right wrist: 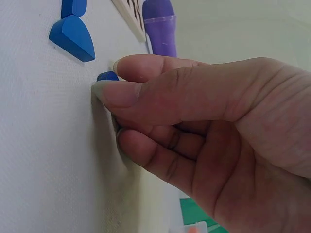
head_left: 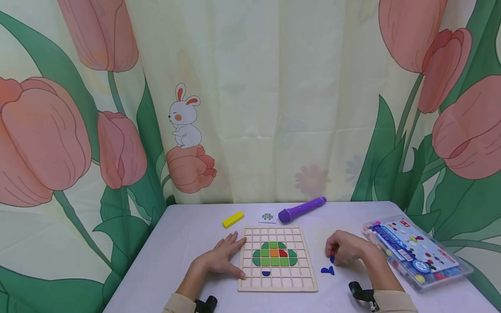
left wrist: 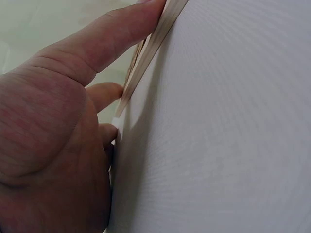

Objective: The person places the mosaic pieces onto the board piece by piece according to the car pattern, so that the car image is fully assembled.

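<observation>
My left hand (head_left: 217, 259) rests at the left edge of a wooden grid board (head_left: 278, 290), thumb and fingers spread and touching its frame. In the left wrist view the thumb (left wrist: 114, 41) lies against the board's rim. On the board sit green tiles (head_left: 265, 261), an orange tile (head_left: 274, 252) and a red piece (head_left: 282, 253). A dark blue half-round piece (head_left: 266, 273) lies below them. Right of the board, my right hand (head_left: 344, 247) pinches a small blue piece (right wrist: 108, 75) just at the tabletop, mostly hidden by thumb and fingers. More blue pieces (right wrist: 73, 39) lie close by.
A clear plastic case (head_left: 420, 252) of colourful pieces stands at the right. Behind the board are a yellow block (head_left: 232, 220), a small pattern card (head_left: 268, 216) and a purple microphone (head_left: 302, 210). A tulip-print curtain (head_left: 254, 108) hangs behind the white table (head_left: 156, 261).
</observation>
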Tool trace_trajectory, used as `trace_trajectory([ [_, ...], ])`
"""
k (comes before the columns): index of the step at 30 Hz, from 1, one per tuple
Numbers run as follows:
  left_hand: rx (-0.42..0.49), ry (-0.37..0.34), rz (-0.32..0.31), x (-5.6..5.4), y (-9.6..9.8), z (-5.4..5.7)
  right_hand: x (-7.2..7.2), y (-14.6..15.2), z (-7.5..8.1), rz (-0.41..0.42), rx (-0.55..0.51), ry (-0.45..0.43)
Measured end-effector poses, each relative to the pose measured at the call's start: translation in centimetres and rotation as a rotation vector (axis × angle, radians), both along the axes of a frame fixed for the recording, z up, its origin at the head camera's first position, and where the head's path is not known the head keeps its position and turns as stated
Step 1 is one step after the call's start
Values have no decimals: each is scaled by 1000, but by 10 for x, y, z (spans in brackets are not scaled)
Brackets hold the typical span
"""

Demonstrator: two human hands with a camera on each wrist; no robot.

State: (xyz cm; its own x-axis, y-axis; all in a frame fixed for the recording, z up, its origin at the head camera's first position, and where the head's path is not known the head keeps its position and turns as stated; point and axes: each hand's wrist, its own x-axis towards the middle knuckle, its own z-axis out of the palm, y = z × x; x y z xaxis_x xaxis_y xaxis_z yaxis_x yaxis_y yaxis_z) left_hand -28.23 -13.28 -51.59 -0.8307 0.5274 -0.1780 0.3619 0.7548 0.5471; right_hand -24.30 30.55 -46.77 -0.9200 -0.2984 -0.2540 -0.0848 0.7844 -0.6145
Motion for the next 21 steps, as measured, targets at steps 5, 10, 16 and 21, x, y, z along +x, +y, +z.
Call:
trace_trajectory([
  [5, 4, -3, -1, 0, 0, 0, 1, -3, 0, -23, 17, 6],
  [10, 7, -1, 0, 0, 0, 0, 0, -4, -2, -40, 17, 12],
  [16, 11, -6, 11, 0, 1, -1, 0, -3, -3, -23, -6, 2],
  [21, 4, -10, 19, 2, 1, 1, 0, -1, -2, -10, -6, 21],
])
